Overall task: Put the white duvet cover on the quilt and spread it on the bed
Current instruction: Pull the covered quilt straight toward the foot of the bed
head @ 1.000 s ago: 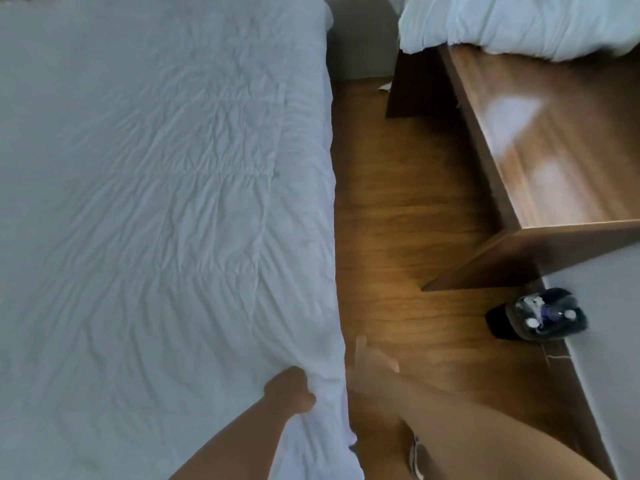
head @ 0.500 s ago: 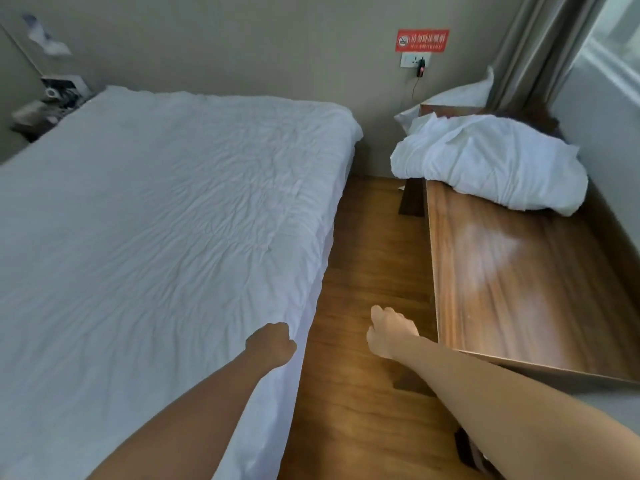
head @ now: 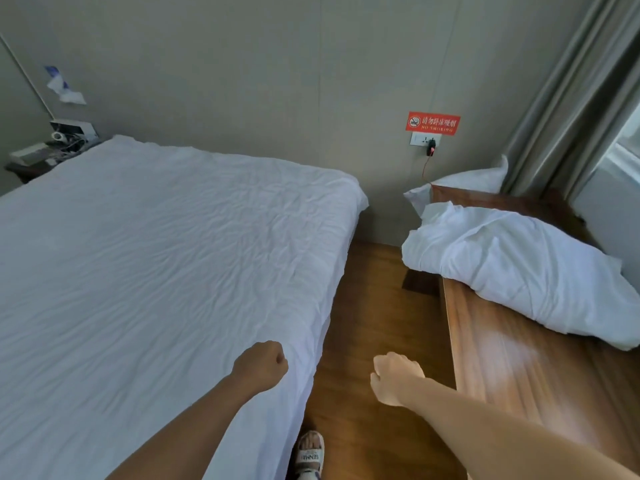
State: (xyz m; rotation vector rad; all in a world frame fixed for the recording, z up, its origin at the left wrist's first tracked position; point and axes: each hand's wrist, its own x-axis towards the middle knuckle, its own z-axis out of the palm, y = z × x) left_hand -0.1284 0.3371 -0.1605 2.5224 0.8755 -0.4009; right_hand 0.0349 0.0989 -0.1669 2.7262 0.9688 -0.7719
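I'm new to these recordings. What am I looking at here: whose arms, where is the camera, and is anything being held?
No machine here: a person wears a camera on the head, looking forward and down, so the two arms are their own. The left hand is curled over the edge of the white quilt spread on the bed; whether it grips the cloth is unclear. The right hand hangs over the wooden floor, fingers curled, holding nothing. A bundle of white bedding lies on the wooden bench to the right.
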